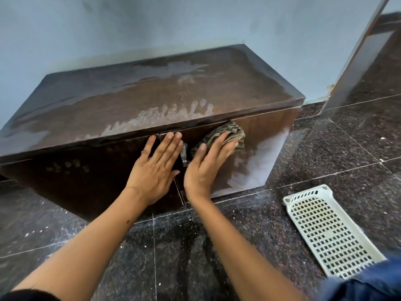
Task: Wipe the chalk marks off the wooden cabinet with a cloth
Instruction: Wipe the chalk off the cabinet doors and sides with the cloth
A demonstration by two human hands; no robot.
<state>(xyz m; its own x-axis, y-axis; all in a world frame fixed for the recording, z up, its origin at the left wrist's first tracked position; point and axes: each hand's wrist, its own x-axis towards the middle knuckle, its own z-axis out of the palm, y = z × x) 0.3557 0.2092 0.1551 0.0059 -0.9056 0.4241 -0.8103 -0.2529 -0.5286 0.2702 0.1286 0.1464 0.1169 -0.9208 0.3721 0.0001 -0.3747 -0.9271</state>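
Observation:
A low dark wooden cabinet (152, 90) stands against the wall, its top streaked with white chalk marks (165, 116). More chalk smears (258, 161) cover the right part of the front door. My right hand (208, 164) presses a crumpled grey-green cloth (230, 131) flat against the right door, just under the top edge. My left hand (156, 166) lies flat with straight fingers on the left door, beside the metal handle (184, 155).
A white perforated plastic tray (325, 231) lies on the dark speckled floor at the right. Faint chalk fingerprints (67, 166) show on the left door. A door frame (355, 59) stands at the right rear. Blue fabric (368, 283) sits at the bottom right corner.

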